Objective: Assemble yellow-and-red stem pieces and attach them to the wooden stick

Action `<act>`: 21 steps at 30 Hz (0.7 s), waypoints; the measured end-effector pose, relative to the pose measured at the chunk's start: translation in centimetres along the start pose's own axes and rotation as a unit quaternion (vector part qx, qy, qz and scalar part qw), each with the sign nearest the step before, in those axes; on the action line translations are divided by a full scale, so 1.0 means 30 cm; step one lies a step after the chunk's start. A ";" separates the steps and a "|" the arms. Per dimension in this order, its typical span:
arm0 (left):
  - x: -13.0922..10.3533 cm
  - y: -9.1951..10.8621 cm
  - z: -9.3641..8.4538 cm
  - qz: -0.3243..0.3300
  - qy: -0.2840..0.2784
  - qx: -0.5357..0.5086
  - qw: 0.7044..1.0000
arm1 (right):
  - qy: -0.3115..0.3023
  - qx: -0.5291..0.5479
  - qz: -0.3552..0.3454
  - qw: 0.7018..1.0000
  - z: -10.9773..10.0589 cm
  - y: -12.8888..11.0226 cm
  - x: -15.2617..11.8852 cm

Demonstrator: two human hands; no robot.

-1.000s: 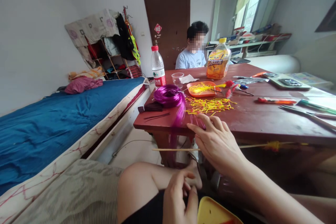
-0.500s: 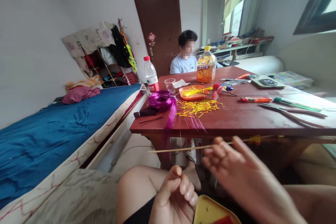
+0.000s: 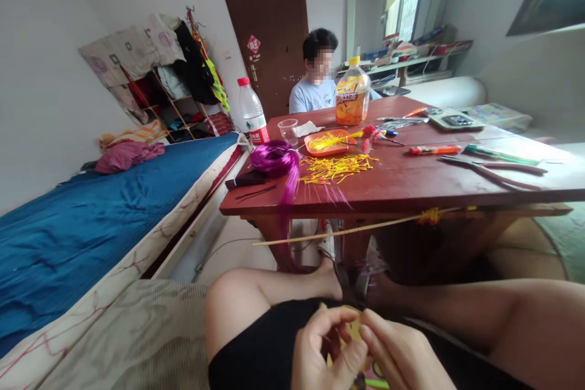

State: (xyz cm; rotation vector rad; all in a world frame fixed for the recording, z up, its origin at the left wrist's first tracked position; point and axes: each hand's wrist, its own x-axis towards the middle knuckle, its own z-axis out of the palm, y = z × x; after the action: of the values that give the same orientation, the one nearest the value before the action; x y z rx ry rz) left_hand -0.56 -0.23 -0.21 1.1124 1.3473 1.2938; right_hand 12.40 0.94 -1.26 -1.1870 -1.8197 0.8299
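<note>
My left hand [image 3: 323,344] and my right hand [image 3: 397,347] are together low over my lap, their fingertips meeting. Thumb and fingers are pinched on each hand, and whatever lies between them is too small or hidden to make out. Behind and between the fingers shows part of a yellow tray [image 3: 354,328], mostly covered by the hands. Beyond the hands, a thin wooden stick [image 3: 315,236] with a yellow tuft [image 3: 429,216] extends sideways just below the table's front edge.
On the red-brown table [image 3: 393,186] lie a purple fibre bundle [image 3: 274,158], yellow stamen-like pieces [image 3: 338,167], an orange dish [image 3: 329,151], pliers [image 3: 493,170] and a cutter [image 3: 434,150]. Bottles [image 3: 353,97] stand behind. A person [image 3: 313,91] sits across; a bed [image 3: 137,189] is left.
My right hand has come down and left from the table edge, its spread fingers now closed beside my left hand. The left hand has shifted right. The view has shifted slightly.
</note>
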 end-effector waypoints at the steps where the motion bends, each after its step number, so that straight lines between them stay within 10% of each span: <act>1: -0.013 -0.007 0.008 -0.007 -0.008 0.004 1.000 | -0.012 -0.024 -0.010 1.000 0.028 0.004 -0.010; 21: -0.050 -0.028 -0.054 -0.046 0.010 0.059 0.997 | -0.110 -0.223 -0.076 0.966 0.111 0.067 -0.090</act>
State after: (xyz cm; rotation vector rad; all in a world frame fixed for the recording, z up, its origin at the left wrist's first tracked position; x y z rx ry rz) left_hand -1.92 -2.01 -1.00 1.1066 1.4875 1.1751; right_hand 10.98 -1.22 -5.22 -1.2431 -2.3325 0.4900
